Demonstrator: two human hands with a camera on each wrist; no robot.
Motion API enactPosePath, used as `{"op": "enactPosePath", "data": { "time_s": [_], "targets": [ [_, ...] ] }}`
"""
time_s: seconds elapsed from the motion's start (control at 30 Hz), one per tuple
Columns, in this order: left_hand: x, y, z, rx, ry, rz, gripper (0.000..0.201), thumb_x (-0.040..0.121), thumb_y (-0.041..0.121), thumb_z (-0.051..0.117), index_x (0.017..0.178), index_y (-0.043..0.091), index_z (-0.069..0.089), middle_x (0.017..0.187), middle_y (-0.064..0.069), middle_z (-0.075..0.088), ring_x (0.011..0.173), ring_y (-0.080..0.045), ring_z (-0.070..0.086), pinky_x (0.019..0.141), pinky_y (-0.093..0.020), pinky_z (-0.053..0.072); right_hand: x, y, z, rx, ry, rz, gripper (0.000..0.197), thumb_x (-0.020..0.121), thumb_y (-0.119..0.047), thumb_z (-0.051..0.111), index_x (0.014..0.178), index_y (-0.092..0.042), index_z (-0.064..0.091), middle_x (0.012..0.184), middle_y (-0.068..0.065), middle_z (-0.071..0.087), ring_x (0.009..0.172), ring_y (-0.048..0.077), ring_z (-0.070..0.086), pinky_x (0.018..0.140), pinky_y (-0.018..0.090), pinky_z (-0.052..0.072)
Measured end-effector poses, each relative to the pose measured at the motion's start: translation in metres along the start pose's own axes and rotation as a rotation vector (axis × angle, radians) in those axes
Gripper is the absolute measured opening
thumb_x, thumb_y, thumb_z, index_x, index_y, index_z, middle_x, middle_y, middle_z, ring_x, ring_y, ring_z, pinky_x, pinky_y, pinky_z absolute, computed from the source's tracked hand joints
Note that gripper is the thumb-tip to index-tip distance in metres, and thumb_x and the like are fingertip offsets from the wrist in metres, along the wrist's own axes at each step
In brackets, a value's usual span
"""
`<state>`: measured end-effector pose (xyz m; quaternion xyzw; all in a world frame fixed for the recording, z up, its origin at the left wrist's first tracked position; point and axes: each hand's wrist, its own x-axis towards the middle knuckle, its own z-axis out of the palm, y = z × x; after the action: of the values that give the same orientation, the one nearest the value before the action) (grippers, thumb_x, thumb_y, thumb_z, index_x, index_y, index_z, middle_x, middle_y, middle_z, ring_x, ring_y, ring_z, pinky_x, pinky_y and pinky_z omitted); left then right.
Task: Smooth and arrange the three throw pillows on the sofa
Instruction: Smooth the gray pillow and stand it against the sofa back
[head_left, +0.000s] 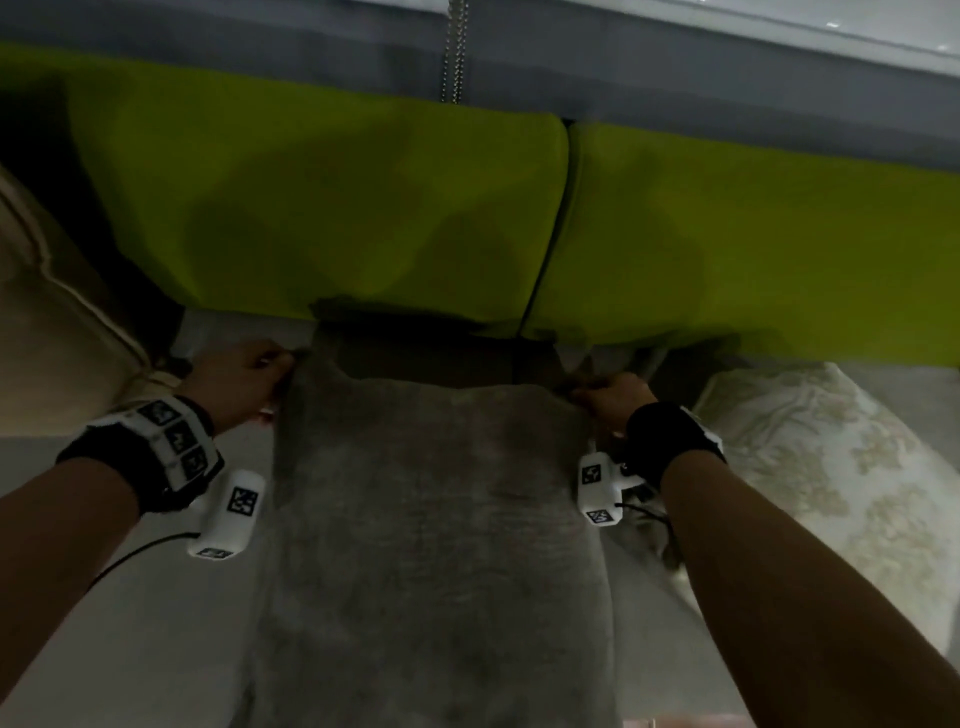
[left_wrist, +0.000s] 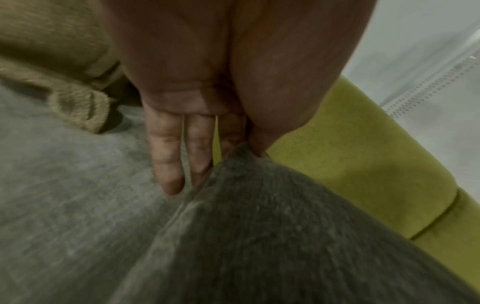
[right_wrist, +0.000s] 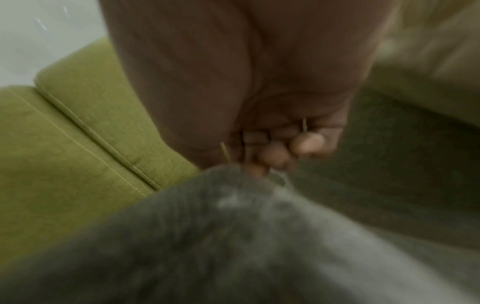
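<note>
A grey pillow is held at its two far corners over the sofa seat, its long axis running from the person toward the green backrest. The left hand is seen pinching the left corner between thumb and forefinger, the other fingers lying straight along the fabric; the right hand is curled tight round the right corner, its fingertips tucked under. Both hands are placed at the pillow's far end, level with each other, so neither is nearer; the pillow's body is left trailing back toward the person. The far edge is kept just short of the backrest, at the seam where two back cushions meet.

A beige pillow is propped at the left, just beside the left hand, and a patterned pillow is set at the right, close to the right forearm. The gap between them is judged only a little wider than the grey pillow, so any lift toward the backrest may be crowded on both sides. A bead chain is seen hanging behind the sofa, well clear of the hands.
</note>
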<state>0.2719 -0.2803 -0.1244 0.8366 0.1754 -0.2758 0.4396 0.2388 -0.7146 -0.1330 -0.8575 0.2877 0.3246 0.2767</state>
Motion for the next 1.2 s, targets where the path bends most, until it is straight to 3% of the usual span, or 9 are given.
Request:
{"op": "enactPosePath", "data": {
  "time_s": [0.17, 0.3, 0.47, 0.53, 0.63, 0.77, 0.87, 1.07, 1.2],
  "targets": [
    [-0.005, 0.009, -0.013, 0.483, 0.189, 0.099, 0.026, 0.103, 0.028, 0.048, 0.106, 0.008, 0.064, 0.091, -0.025, 0.07, 0.088, -0.039, 0.068, 0.08, -0.039, 0.051, -0.001, -0.011, -0.016, -0.066, 0.139, -0.008, 0.037, 0.1, -0.035, 0.06, 0.122, -0.007, 0.067, 0.13, 0.023, 0.063, 0.118, 0.041, 0.059, 0.095, 0.043, 0.05],
    [-0.018, 0.018, -0.007, 0.533, 0.266, 0.169, 0.031, 0.102, 0.027, 0.05, 0.116, 0.005, 0.067, 0.111, -0.031, 0.065, 0.104, -0.048, 0.06, 0.083, -0.044, 0.045, -0.014, -0.004, -0.014, -0.138, 0.212, 0.007, 0.041, 0.098, -0.044, 0.058, 0.119, -0.011, 0.065, 0.125, 0.022, 0.063, 0.113, 0.042, 0.06, 0.084, 0.039, 0.047],
    [-0.034, 0.006, -0.003, 0.375, 0.383, 0.21, 0.033, 0.1, 0.031, 0.055, 0.114, 0.004, 0.065, 0.106, -0.03, 0.068, 0.103, -0.049, 0.061, 0.083, -0.045, 0.044, -0.053, 0.013, -0.015, -0.189, 0.255, -0.087, 0.031, 0.102, -0.044, 0.049, 0.117, -0.017, 0.055, 0.121, 0.024, 0.063, 0.109, 0.045, 0.06, 0.086, 0.044, 0.048],
    [-0.044, -0.017, -0.004, 0.137, 0.328, 0.085, 0.048, 0.09, 0.057, 0.06, 0.108, 0.012, 0.065, 0.102, -0.024, 0.069, 0.1, -0.046, 0.064, 0.084, -0.046, 0.047, -0.079, 0.025, -0.014, -0.121, 0.245, -0.161, 0.037, 0.102, -0.047, 0.05, 0.126, -0.019, 0.054, 0.128, 0.021, 0.063, 0.116, 0.041, 0.06, 0.09, 0.041, 0.046],
    [-0.068, -0.053, 0.002, -0.146, 0.114, -0.12, 0.085, 0.049, 0.096, 0.057, 0.101, 0.029, 0.06, 0.103, -0.016, 0.068, 0.09, -0.036, 0.065, 0.079, -0.046, 0.051, -0.123, 0.046, -0.001, 0.006, 0.149, -0.196, 0.069, 0.093, -0.066, 0.052, 0.146, -0.021, 0.047, 0.139, 0.009, 0.06, 0.125, 0.028, 0.058, 0.094, 0.029, 0.04],
    [-0.119, -0.068, 0.028, -0.08, -0.232, -0.2, 0.105, 0.049, 0.099, 0.052, 0.133, 0.037, 0.049, 0.126, 0.0, 0.063, 0.113, -0.024, 0.062, 0.101, -0.05, 0.049, -0.156, 0.073, 0.042, 0.311, -0.087, -0.05, 0.127, 0.057, -0.097, 0.059, 0.16, -0.031, 0.024, 0.153, -0.003, 0.047, 0.132, 0.021, 0.053, 0.113, 0.037, 0.04],
    [-0.133, -0.071, 0.046, -0.078, -0.3, -0.205, 0.121, 0.043, 0.096, 0.058, 0.144, 0.033, 0.039, 0.134, 0.003, 0.058, 0.121, -0.021, 0.057, 0.108, -0.04, 0.043, -0.164, 0.077, 0.072, 0.488, -0.213, 0.082, 0.153, 0.029, -0.104, 0.06, 0.158, -0.028, 0.029, 0.151, -0.001, 0.049, 0.131, 0.02, 0.053, 0.116, 0.04, 0.038],
    [-0.138, -0.035, 0.043, -0.14, -0.176, -0.042, 0.12, 0.039, 0.093, 0.068, 0.14, 0.031, 0.047, 0.133, 0.007, 0.061, 0.121, -0.02, 0.059, 0.111, -0.042, 0.042, -0.177, 0.056, 0.055, 0.617, -0.102, 0.124, 0.14, 0.038, -0.103, 0.056, 0.156, -0.031, 0.033, 0.152, 0.005, 0.047, 0.132, 0.028, 0.05, 0.109, 0.043, 0.039],
    [-0.129, 0.014, 0.025, -0.287, -0.138, 0.127, 0.133, 0.026, 0.086, 0.078, 0.141, 0.028, 0.045, 0.132, 0.007, 0.06, 0.119, -0.016, 0.059, 0.105, -0.039, 0.044, -0.171, 0.039, 0.012, 0.642, 0.013, -0.165, 0.147, 0.027, -0.106, 0.055, 0.153, -0.034, 0.033, 0.141, -0.003, 0.054, 0.115, 0.016, 0.055, 0.101, 0.035, 0.044]
  ]
}}
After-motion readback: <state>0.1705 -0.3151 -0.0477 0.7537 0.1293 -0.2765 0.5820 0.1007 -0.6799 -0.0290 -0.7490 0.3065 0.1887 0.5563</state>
